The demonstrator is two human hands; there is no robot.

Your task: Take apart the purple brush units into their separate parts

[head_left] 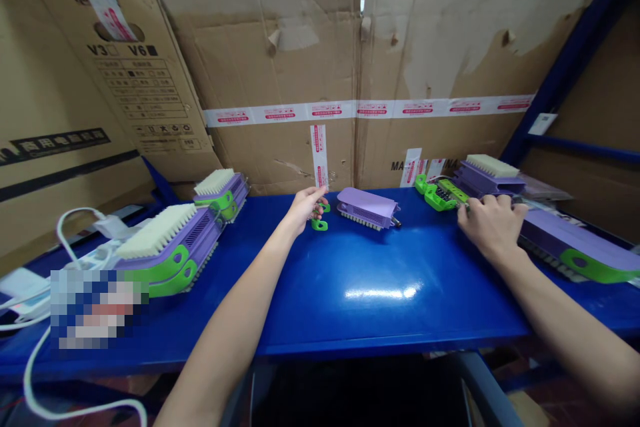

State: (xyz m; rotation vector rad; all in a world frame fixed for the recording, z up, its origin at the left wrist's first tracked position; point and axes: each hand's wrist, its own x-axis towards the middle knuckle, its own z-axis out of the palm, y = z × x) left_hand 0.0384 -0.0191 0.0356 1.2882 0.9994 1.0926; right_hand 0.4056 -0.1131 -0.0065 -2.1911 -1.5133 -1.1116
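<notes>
My left hand (307, 210) is closed, with a small green plastic piece with holes (320, 225) showing under its fingertips. Just right of it lies a purple brush head (367, 205), bristles down, a dark metal stub jutting from its right end. My right hand (495, 223) curls its fingers downward among parts on the right; what they grip is hidden. Beside those fingers are several green plastic pieces (440, 197). Behind that hand sits a purple brush block with cream bristles (493, 167). A longer purple and green brush (575, 240) lies to its right.
On the left of the blue table (380, 320) stand a large purple and green brush (165, 243) and a smaller one (220, 193). White cables and a power strip (95, 257) lie at the left edge. Cardboard sheets (280, 67) wall the back; a blue post (560, 60) rises at right.
</notes>
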